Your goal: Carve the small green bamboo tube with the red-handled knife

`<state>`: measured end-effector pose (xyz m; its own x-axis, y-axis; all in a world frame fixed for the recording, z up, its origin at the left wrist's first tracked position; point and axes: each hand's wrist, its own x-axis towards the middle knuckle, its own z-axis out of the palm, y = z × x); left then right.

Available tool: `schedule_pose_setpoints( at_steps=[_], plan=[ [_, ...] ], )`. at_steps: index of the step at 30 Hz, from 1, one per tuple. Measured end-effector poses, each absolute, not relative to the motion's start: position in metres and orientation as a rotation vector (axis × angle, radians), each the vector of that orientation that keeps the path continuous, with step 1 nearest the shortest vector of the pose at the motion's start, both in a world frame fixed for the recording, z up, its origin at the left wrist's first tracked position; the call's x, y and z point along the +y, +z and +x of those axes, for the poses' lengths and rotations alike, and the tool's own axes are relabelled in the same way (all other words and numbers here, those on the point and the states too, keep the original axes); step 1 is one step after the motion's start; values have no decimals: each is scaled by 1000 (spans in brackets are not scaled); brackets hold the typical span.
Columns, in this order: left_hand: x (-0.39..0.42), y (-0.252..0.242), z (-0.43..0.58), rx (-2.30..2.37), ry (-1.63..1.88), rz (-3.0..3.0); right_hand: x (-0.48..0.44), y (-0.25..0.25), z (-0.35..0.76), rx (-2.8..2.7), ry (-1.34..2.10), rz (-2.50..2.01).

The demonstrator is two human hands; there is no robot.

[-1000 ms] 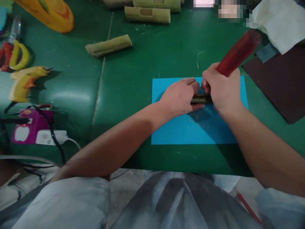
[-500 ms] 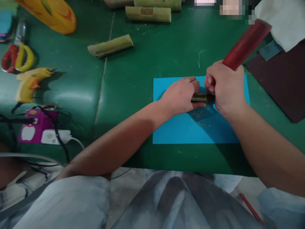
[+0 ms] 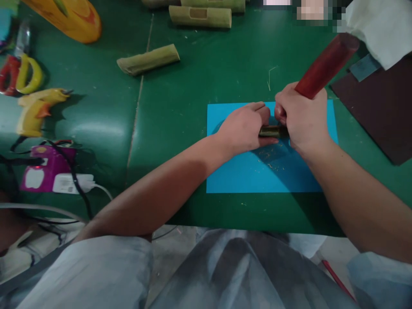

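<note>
1. Left grip is wrapped round a short, dark tube, thumb on the near side and fingers over the far side.
2. Right grip is clenched on a thick red handle, which slants upward toward the counter's far edge; I can't see what is at its lower end, behind the fist.
3. The dark tube is over the blue sheet, near the counter's front edge, with its right end hidden by the right grip. Pale crumbs lie on the sheet, on the tube's near side.
4. To my eye the tube is light, stiff and glossy, so it could roll or slip. Its middle seems the safest hold; an end might split.
5. The red handle looks solid, heavier and smooth, best taken in a full fist.
</note>
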<state>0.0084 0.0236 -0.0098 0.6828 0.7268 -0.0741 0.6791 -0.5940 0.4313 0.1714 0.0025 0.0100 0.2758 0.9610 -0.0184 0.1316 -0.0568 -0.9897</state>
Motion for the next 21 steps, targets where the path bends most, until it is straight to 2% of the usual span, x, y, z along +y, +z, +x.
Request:
schedule_pose_setpoints(
  at_steps=[8, 21],
  plan=[
    [27, -13, 6, 1089, 244, 2461, 3, 6, 171, -1025, 873, -1401],
    [27, -14, 7, 1084, 217, 2481, 2, 9, 169, -1073, 938, -1407]
  ],
)
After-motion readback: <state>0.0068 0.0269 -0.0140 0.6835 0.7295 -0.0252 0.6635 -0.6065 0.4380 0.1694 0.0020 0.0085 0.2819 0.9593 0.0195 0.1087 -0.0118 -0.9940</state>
